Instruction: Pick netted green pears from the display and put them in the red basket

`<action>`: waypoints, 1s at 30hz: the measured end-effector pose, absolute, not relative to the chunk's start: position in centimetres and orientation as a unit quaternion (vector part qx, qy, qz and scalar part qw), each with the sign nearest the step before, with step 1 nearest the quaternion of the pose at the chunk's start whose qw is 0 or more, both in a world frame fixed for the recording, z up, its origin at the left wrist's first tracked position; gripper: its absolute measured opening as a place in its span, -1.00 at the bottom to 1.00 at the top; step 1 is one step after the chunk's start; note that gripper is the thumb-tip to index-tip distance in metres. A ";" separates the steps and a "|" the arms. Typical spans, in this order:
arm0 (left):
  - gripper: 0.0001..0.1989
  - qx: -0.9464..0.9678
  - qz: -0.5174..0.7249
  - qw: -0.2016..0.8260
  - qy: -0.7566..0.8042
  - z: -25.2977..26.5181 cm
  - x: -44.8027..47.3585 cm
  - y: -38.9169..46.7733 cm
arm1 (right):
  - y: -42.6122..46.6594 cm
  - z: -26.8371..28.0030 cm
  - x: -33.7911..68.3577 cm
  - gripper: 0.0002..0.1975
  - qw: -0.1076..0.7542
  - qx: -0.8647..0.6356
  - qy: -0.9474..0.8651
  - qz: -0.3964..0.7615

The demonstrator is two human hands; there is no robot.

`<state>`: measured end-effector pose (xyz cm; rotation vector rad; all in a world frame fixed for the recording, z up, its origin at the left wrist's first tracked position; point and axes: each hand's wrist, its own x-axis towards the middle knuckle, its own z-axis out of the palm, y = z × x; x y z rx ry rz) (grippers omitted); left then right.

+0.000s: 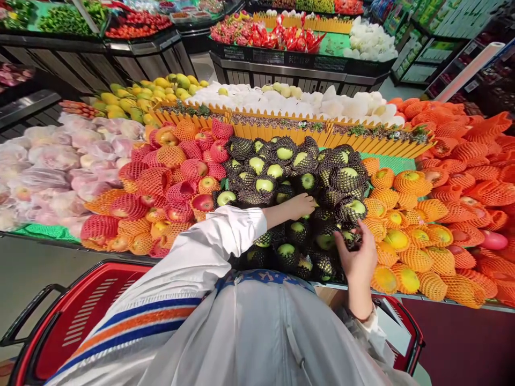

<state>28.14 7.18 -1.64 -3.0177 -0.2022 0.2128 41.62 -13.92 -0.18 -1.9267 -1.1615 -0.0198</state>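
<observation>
My left hand point(302, 206) reaches across the middle of a heap of green apples in black foam nets. Its fingers are bent together and point down among the apples; what lies under them is mostly hidden. My right hand point(361, 256) is at the heap's right side, thumb and forefinger spread apart. Beside its fingertips is a netted green apple point(355, 207), and a dark net shows between thumb and forefinger. Another green apple point(307, 181) lies just beyond my left hand.
Red apples point(148, 201) in pink and orange nets lie to the left, yellow fruit point(397, 239) in orange nets to the right. Behind the heap runs a low yellow picket fence point(277, 131). A red shopping basket point(86, 316) stands at lower left, another red basket point(411, 321) at lower right.
</observation>
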 end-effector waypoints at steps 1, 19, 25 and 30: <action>-0.60 -0.993 0.079 0.055 -0.066 -2.6 28.5 7.2 | -13.8 -0.6 41.6 -0.18 0.376 -0.790 -0.485 0.004; -0.28 -0.991 0.062 0.100 -0.060 -1.3 27.2 7.7 | -13.7 -3.6 39.9 -0.22 0.180 -0.855 -0.481 0.067; -0.29 -0.985 -0.062 0.076 -0.145 2.9 22.8 9.0 | -13.6 -3.5 40.6 -0.17 0.217 -0.833 -0.498 0.106; -0.16 -0.906 -0.302 -0.128 -0.267 5.3 18.0 8.0 | -15.4 -0.8 42.3 0.05 0.297 -0.802 -0.508 0.104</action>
